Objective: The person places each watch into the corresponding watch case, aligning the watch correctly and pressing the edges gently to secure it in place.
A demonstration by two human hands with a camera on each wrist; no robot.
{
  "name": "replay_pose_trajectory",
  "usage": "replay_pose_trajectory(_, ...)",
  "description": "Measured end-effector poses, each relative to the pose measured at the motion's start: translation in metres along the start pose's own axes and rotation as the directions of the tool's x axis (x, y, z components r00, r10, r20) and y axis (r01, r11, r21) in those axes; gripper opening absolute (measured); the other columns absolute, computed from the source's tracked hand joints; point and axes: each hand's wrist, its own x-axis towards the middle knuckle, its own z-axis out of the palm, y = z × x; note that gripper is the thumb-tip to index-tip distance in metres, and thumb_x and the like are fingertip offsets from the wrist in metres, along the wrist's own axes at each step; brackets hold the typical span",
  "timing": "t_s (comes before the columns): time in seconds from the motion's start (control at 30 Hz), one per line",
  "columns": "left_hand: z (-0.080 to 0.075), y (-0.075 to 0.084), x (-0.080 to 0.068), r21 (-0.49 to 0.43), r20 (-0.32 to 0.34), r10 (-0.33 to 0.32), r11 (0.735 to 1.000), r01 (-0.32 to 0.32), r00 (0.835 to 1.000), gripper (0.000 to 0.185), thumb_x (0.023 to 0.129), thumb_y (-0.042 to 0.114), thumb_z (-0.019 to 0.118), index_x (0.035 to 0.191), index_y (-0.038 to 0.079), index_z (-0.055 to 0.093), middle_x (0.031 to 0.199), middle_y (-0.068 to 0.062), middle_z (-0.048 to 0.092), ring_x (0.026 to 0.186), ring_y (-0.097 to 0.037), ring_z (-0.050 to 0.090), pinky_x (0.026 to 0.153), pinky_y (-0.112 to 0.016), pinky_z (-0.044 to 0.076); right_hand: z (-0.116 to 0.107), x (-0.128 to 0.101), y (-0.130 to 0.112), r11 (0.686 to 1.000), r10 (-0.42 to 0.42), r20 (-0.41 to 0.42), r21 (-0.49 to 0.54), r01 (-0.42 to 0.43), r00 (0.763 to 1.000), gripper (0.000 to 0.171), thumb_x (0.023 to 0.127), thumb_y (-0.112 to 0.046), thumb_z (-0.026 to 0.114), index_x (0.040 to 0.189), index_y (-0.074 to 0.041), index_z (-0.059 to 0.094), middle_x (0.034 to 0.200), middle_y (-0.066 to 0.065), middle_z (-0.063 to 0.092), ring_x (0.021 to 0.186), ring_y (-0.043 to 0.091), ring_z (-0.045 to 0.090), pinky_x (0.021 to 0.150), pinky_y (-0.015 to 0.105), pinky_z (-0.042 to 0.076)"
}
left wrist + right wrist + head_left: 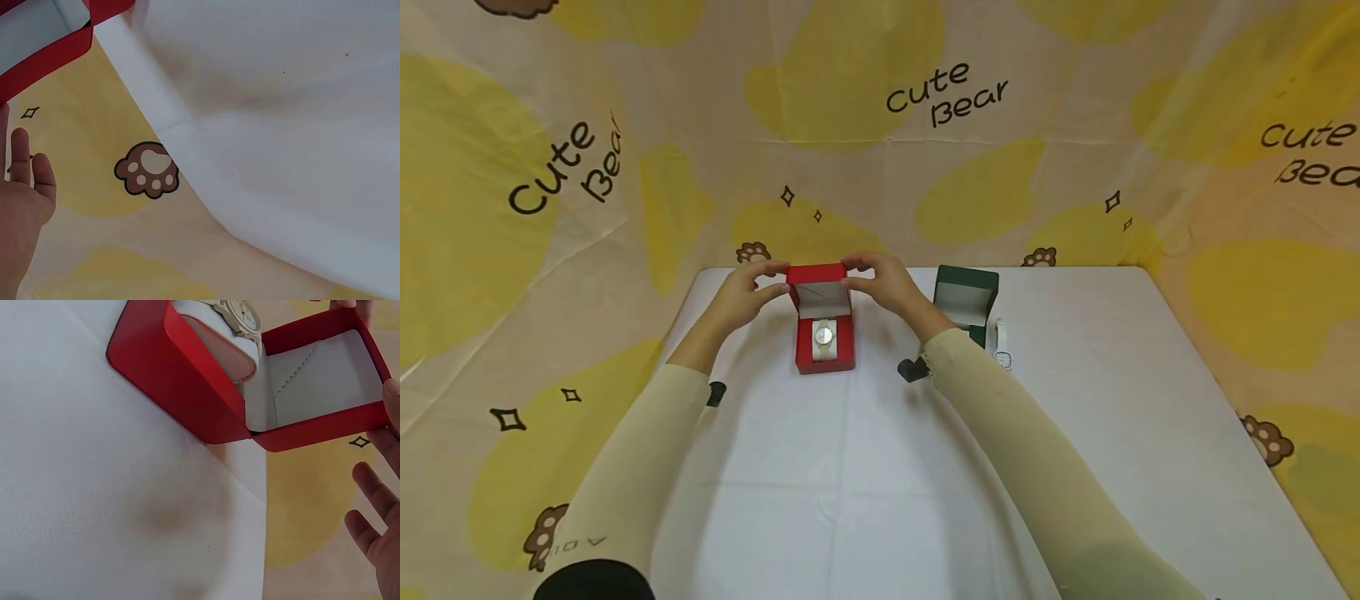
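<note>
An open red box [825, 357] stands at the far middle of the white table [880, 483], with a pale watch [823, 337] on its cushion. Its raised lid [817, 275] is pinched from both sides: my left hand [775, 279] grips the left edge between thumb and forefinger, and my right hand [853, 273] grips the right edge the same way. In the right wrist view the red box [181, 381] lies open with the watch [240, 312] inside, and my right hand's [375, 519] other fingers spread loosely beside the lid [319, 425]. The left wrist view catches only a lid corner [44, 56] and my left hand [22, 200].
An open dark green box [966, 300] stands just right of my right forearm, with a white watch [1002, 346] lying beside it. The table's far edge runs close behind both boxes. A yellow bear-print cloth [550, 250] hangs all around the table.
</note>
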Motion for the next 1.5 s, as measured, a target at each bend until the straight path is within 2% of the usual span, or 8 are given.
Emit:
replay_pose_trajectory(0.4, -0.002, 0.002, 0.002, -0.024, 0.006, -0.017, 1.000, 0.017, 1.000, 0.046, 0.095, 0.023, 0.075, 0.138, 0.010, 0.064, 0.136, -0.014, 0.065, 0.132, -0.033, 0.052, 0.110, -0.059, 0.039, -0.002, 0.003, -0.003, 1.000, -0.007, -0.003, -0.027, 0.007, 1.000, 0.040, 0.091, -0.031, 0.079, 0.128, -0.018, 0.071, 0.123, -0.003, 0.072, 0.119, 0.020, 0.058, 0.103, 0.039, 0.048)
replay_pose_trajectory(0.6, -0.003, 0.005, 0.000, -0.045, 0.006, -0.039, 0.998, 0.039, 0.999, 0.044, 0.094, 0.024, 0.076, 0.135, 0.012, 0.065, 0.133, -0.012, 0.066, 0.130, -0.034, 0.053, 0.110, -0.055, 0.040, -0.003, 0.002, -0.005, 0.999, 0.037, -0.004, -0.014, -0.037, 0.999, 0.041, 0.089, -0.031, 0.081, 0.127, -0.020, 0.072, 0.122, -0.002, 0.071, 0.122, 0.027, 0.059, 0.100, 0.042, 0.051)
replay_pose_trajectory(0.8, -0.002, 0.005, -0.003, -0.079, 0.008, -0.044, 0.996, 0.045, 0.999, 0.044, 0.093, 0.022, 0.077, 0.134, 0.010, 0.065, 0.131, -0.014, 0.066, 0.129, -0.036, 0.053, 0.108, -0.056, 0.040, -0.002, 0.000, -0.006, 1.000, 0.026, -0.003, 0.002, -0.026, 1.000, 0.041, 0.087, -0.027, 0.084, 0.125, -0.018, 0.073, 0.120, 0.000, 0.072, 0.122, 0.031, 0.060, 0.100, 0.043, 0.051)
replay_pose_trajectory(0.87, -0.002, 0.006, -0.005, -0.078, 0.006, -0.048, 0.996, 0.048, 0.999, 0.044, 0.093, 0.022, 0.077, 0.134, 0.010, 0.066, 0.131, -0.015, 0.066, 0.128, -0.035, 0.053, 0.107, -0.054, 0.040, -0.002, -0.001, -0.007, 1.000, 0.030, -0.003, -0.001, -0.030, 1.000, 0.040, 0.086, -0.028, 0.084, 0.124, -0.018, 0.073, 0.119, -0.001, 0.072, 0.120, 0.027, 0.061, 0.099, 0.042, 0.052)
replay_pose_trajectory(1.03, -0.001, 0.008, -0.009, -0.072, -0.009, -0.049, 0.996, 0.048, 0.999, 0.043, 0.093, 0.022, 0.077, 0.133, 0.012, 0.067, 0.130, -0.014, 0.067, 0.126, -0.032, 0.054, 0.104, -0.050, 0.041, -0.002, -0.004, -0.007, 1.000, 0.031, -0.005, 0.000, -0.031, 0.999, 0.039, 0.087, -0.028, 0.084, 0.123, -0.019, 0.074, 0.120, 0.001, 0.072, 0.117, 0.023, 0.061, 0.098, 0.040, 0.052)
replay_pose_trajectory(1.17, 0.001, 0.007, -0.012, -0.070, -0.028, -0.049, 0.996, 0.047, 0.998, 0.043, 0.092, 0.021, 0.078, 0.133, 0.013, 0.067, 0.129, -0.015, 0.067, 0.125, -0.031, 0.054, 0.102, -0.048, 0.041, -0.002, -0.007, -0.009, 0.999, 0.027, 0.002, 0.020, -0.027, 1.000, 0.039, 0.086, -0.026, 0.085, 0.122, -0.018, 0.074, 0.121, 0.003, 0.072, 0.119, 0.029, 0.061, 0.098, 0.042, 0.052)
replay_pose_trajectory(1.37, 0.005, 0.008, -0.019, -0.088, -0.055, -0.045, 0.995, 0.040, 0.997, 0.043, 0.092, 0.018, 0.078, 0.133, 0.012, 0.067, 0.127, -0.020, 0.066, 0.123, -0.035, 0.053, 0.100, -0.048, 0.041, -0.002, -0.011, -0.011, 0.998, 0.053, 0.017, 0.031, -0.053, 0.998, 0.041, 0.086, -0.027, 0.085, 0.125, -0.018, 0.073, 0.121, -0.001, 0.072, 0.121, 0.029, 0.061, 0.098, 0.040, 0.051)
replay_pose_trajectory(1.5, 0.007, 0.007, -0.021, -0.088, -0.072, -0.042, 0.995, 0.036, 0.997, 0.044, 0.091, 0.019, 0.079, 0.132, 0.012, 0.068, 0.127, -0.021, 0.066, 0.122, -0.035, 0.054, 0.097, -0.046, 0.041, -0.003, -0.013, -0.012, 0.997, 0.067, 0.022, 0.029, -0.068, 0.997, 0.042, 0.086, -0.028, 0.085, 0.125, -0.017, 0.074, 0.123, 0.000, 0.072, 0.124, 0.033, 0.060, 0.098, 0.042, 0.051)
